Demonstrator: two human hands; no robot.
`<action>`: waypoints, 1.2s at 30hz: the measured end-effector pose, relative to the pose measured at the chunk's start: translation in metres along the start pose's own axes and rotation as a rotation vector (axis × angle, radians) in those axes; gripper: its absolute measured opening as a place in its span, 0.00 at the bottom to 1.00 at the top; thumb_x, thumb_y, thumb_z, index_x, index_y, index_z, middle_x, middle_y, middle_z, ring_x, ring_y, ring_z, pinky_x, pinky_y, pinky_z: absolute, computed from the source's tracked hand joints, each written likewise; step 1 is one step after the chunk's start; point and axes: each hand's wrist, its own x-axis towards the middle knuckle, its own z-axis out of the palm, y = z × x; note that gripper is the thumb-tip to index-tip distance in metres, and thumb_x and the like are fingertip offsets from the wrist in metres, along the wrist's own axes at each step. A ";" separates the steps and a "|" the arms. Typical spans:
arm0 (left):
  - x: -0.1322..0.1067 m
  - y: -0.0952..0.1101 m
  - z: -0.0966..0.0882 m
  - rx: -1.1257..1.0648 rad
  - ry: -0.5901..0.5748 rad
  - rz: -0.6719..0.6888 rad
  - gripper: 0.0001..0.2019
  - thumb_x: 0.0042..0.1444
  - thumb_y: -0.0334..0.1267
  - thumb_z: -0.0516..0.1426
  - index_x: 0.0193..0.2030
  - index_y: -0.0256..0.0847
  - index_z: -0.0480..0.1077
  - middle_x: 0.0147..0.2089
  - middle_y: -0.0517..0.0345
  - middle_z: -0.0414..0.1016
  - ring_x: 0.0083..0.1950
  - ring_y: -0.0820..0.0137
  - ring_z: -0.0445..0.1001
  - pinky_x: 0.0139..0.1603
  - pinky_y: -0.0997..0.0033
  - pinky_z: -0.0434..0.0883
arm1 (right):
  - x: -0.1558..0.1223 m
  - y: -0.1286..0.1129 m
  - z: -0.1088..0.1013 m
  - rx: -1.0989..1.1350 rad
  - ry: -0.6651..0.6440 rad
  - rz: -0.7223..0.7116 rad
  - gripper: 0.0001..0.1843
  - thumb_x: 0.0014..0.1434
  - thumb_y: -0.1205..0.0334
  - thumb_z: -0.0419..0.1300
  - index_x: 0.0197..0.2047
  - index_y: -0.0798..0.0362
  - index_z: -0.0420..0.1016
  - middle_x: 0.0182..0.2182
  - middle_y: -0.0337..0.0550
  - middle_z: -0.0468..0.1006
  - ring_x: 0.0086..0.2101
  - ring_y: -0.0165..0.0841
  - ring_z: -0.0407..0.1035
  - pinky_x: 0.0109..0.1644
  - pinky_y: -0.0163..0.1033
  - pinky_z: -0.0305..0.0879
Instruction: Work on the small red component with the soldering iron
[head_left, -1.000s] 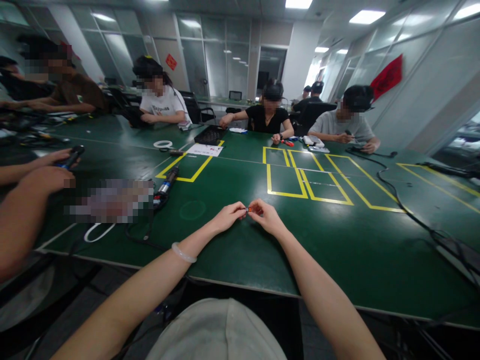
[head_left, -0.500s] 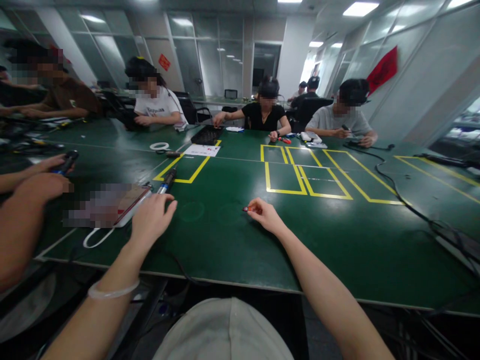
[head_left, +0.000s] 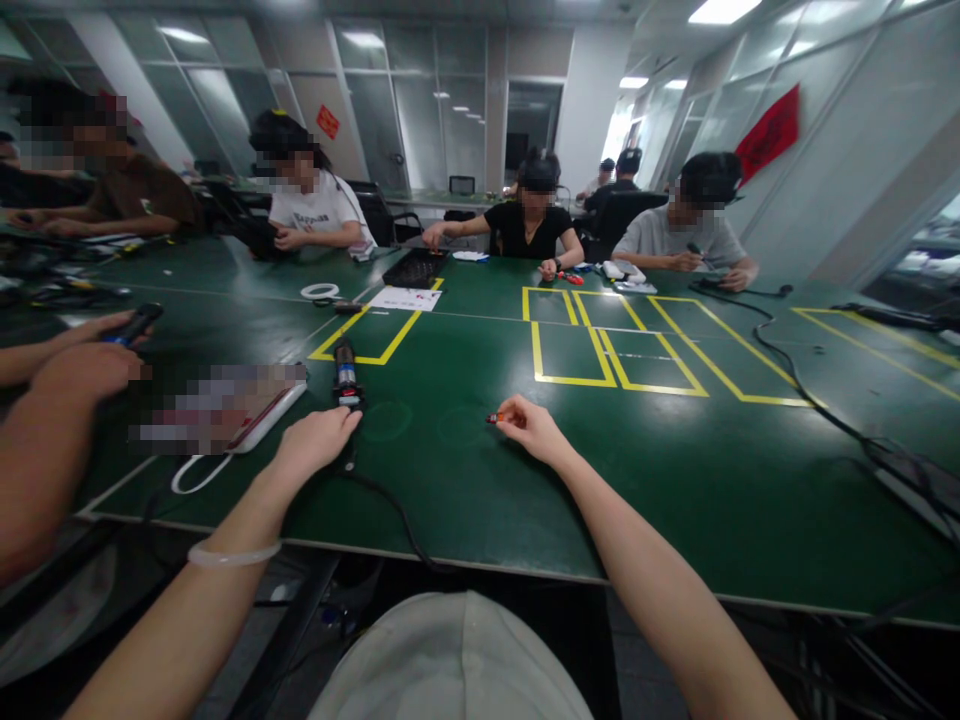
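Observation:
My left hand (head_left: 315, 440) is closed round the rear end of a black corded tool (head_left: 346, 377) with a blue band, which lies on the green table (head_left: 480, 480) pointing away from me. Its cable (head_left: 390, 510) runs back over the near table edge. My right hand (head_left: 529, 428) rests on the table near the middle and pinches a small red and orange part (head_left: 493, 417) at its fingertips. A pale bangle (head_left: 232, 555) sits on my left wrist.
A white flat device (head_left: 262, 420) with a white loop cord lies left of the tool. A neighbour's two arms (head_left: 67, 370) reach in at the left, one holding a black tool. Yellow tape rectangles (head_left: 600, 350), a black tray (head_left: 412, 268) and several seated people lie beyond. Black cables (head_left: 825, 410) cross at the right.
My left hand let go of the small part, swung left to the black tool and closed on it, turning it to point away. My right hand stayed put with the part.

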 end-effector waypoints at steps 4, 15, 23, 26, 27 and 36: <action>0.008 0.046 -0.005 -0.011 0.000 0.119 0.28 0.62 0.53 0.37 0.43 0.40 0.71 0.44 0.42 0.77 0.45 0.52 0.76 0.41 0.58 0.70 | 0.000 0.001 0.000 0.011 -0.003 0.009 0.09 0.57 0.58 0.58 0.39 0.53 0.68 0.29 0.37 0.73 0.26 0.27 0.64 0.32 0.33 0.61; -0.042 0.166 0.002 -0.081 0.140 0.496 0.22 0.66 0.48 0.40 0.41 0.40 0.71 0.39 0.48 0.78 0.40 0.61 0.77 0.40 0.65 0.70 | 0.003 0.004 -0.002 0.006 0.060 0.047 0.09 0.55 0.58 0.59 0.38 0.53 0.68 0.27 0.36 0.72 0.26 0.27 0.64 0.32 0.33 0.60; -0.059 0.183 0.007 -0.163 0.185 0.772 0.19 0.66 0.46 0.43 0.34 0.41 0.70 0.38 0.55 0.78 0.39 0.66 0.76 0.37 0.70 0.68 | 0.003 0.005 -0.004 -0.034 0.069 0.085 0.08 0.51 0.64 0.58 0.36 0.54 0.68 0.27 0.35 0.71 0.26 0.27 0.64 0.33 0.34 0.60; -0.059 0.181 0.006 -0.173 0.184 0.810 0.19 0.65 0.46 0.43 0.33 0.41 0.69 0.37 0.55 0.77 0.37 0.66 0.76 0.36 0.70 0.67 | 0.003 0.004 -0.004 -0.051 0.012 0.093 0.07 0.51 0.65 0.58 0.36 0.54 0.68 0.27 0.35 0.71 0.25 0.27 0.64 0.32 0.33 0.60; -0.058 0.181 0.006 -0.178 0.185 0.818 0.19 0.65 0.46 0.43 0.32 0.41 0.69 0.36 0.55 0.77 0.36 0.66 0.76 0.36 0.70 0.67 | 0.002 0.005 -0.004 -0.057 -0.007 0.090 0.07 0.52 0.65 0.58 0.36 0.54 0.69 0.26 0.35 0.71 0.25 0.27 0.64 0.32 0.33 0.60; -0.057 0.180 0.008 -0.219 0.183 0.827 0.19 0.65 0.46 0.44 0.31 0.41 0.69 0.35 0.55 0.77 0.36 0.67 0.75 0.36 0.71 0.66 | 0.003 0.006 -0.008 -0.208 -0.004 0.045 0.07 0.56 0.64 0.61 0.38 0.54 0.78 0.32 0.42 0.76 0.30 0.29 0.67 0.37 0.35 0.63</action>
